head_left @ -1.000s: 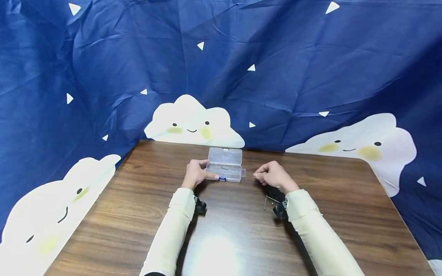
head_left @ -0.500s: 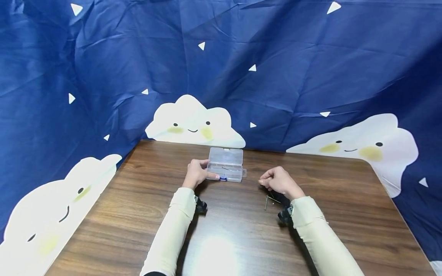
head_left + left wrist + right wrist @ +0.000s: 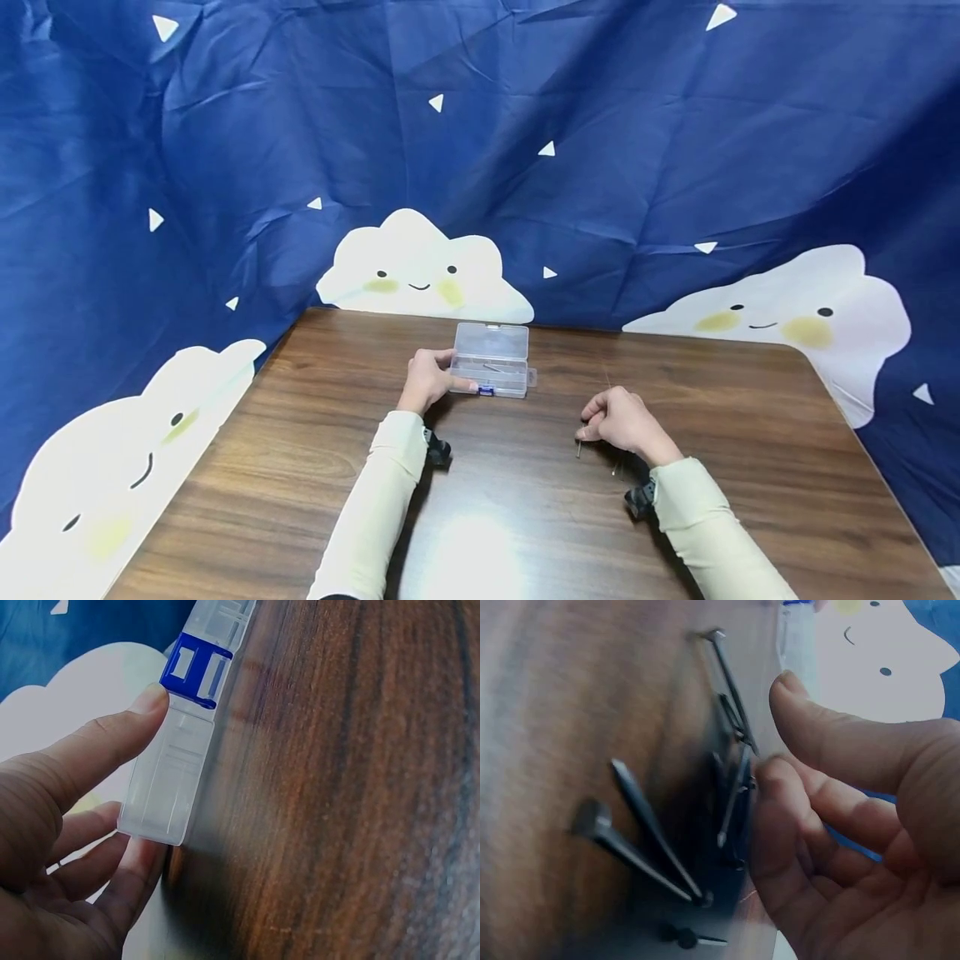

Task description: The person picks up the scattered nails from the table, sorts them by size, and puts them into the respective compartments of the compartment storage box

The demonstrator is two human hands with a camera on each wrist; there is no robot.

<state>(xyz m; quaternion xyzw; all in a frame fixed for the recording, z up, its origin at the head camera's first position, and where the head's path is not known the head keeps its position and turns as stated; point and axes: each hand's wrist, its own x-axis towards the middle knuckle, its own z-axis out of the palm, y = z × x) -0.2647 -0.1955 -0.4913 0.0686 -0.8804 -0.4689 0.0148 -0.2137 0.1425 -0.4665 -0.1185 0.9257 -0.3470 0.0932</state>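
Observation:
My left hand grips the left end of a clear plastic box, thumb at the front beside its blue latch and fingers behind. The box's lid stands raised at the back, and a thin nail lies inside. My right hand is low over a loose group of nails on the table. In the right wrist view its thumb and fingers are apart, fingertips right by the far nails. A dark nail with a flat head lies nearer that camera. In the head view the hand hides part of the group.
The brown wooden table carries a bright light reflection near its front. A blue curtain with white clouds hangs behind the table's back edge. A small tab sticks out from the box's right side.
My right hand has moved away from the box, back and to the right, down to the nails. The left hand and the box have stayed in place.

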